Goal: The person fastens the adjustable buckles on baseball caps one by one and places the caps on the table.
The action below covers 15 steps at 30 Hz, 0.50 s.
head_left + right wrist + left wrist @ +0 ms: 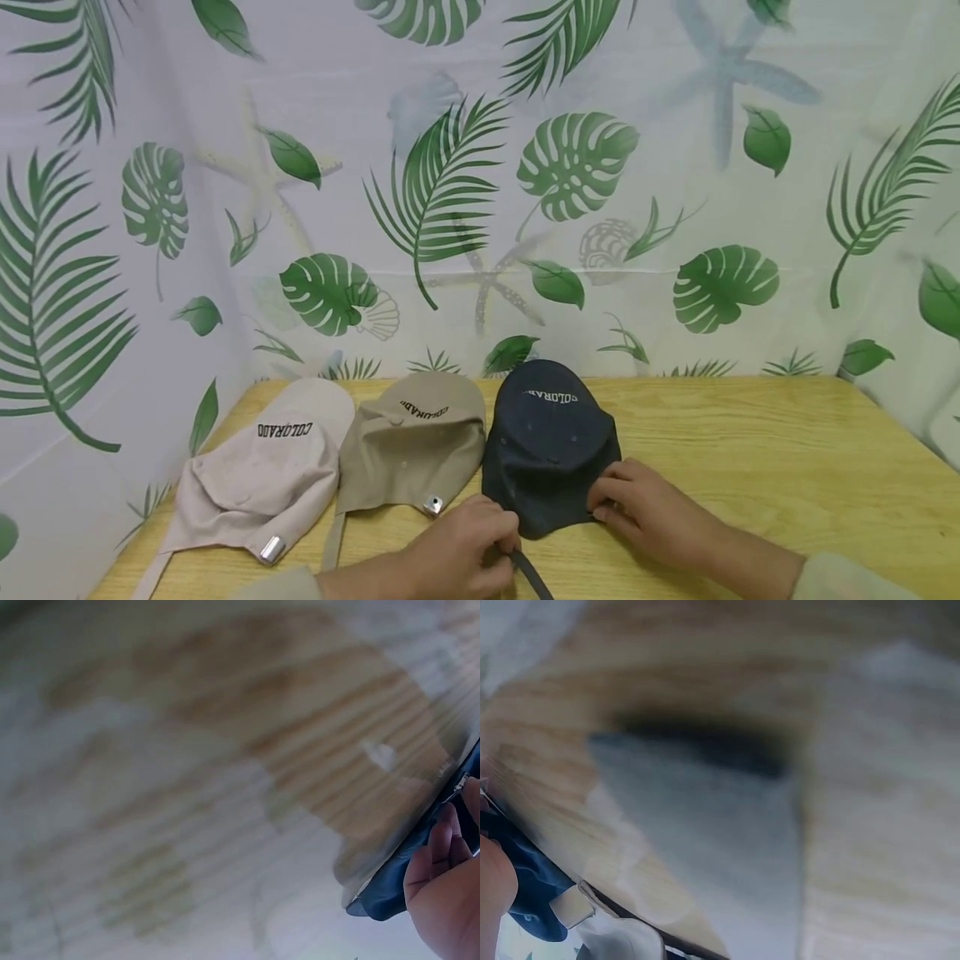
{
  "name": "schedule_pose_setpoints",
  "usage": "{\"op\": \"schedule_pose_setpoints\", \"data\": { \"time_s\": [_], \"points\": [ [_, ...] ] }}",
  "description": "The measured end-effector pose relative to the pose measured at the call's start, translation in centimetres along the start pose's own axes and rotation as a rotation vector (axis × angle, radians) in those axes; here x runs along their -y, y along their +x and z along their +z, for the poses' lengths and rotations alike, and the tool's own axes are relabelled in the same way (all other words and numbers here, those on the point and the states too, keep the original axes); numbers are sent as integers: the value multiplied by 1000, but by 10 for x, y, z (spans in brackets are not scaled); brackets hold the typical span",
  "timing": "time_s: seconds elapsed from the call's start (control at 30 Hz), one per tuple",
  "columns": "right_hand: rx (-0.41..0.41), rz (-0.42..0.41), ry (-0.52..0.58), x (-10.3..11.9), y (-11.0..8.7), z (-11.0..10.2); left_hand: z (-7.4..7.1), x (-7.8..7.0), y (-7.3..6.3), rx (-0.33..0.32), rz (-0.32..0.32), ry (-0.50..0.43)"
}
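A navy baseball cap (551, 433) with COLORADO lettering lies on the table, its brim toward the back wall. My right hand (656, 512) pinches the cap's near right edge; in the right wrist view the fingers of that hand (446, 889) are bent against the dark cloth (386, 892). At the cap's near left side, my left hand (465, 550) holds its dark strap (531, 575), whose end hangs toward me. The left wrist view catches only a sliver of the left hand (493, 889) beside the navy cloth (536, 892).
Left of the navy cap lie a khaki cap (420, 442) and a pale cap (258, 475), each with a metal buckle and a strap trailing forward. The wooden table (757, 450) ends at a leaf-printed curtain (645, 333). A blurred grey shape (712, 832) fills the left wrist view's middle.
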State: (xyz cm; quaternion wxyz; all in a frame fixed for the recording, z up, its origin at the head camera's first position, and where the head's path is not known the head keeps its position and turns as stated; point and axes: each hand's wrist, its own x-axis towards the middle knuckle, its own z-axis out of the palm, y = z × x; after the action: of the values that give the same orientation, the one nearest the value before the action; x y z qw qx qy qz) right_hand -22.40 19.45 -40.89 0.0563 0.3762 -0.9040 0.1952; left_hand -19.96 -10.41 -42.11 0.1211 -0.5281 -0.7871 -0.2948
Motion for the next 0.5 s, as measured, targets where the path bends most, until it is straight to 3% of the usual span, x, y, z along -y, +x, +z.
{"op": "schedule_pose_setpoints", "data": {
  "time_s": [0.17, 0.4, 0.43, 0.5],
  "points": [
    [27, 35, 102, 2, 3, 1, -1, -3, 0, -59, -116, -150],
    [62, 27, 120, 7, 5, 3, 5, -15, 5, -168, -412, -510],
    [59, 24, 115, 9, 5, 3, 6, -17, 7, -190, -439, -545],
    [63, 18, 108, 12, 6, 3, 8, -21, 10, -227, -438, -522]
  ]
}}
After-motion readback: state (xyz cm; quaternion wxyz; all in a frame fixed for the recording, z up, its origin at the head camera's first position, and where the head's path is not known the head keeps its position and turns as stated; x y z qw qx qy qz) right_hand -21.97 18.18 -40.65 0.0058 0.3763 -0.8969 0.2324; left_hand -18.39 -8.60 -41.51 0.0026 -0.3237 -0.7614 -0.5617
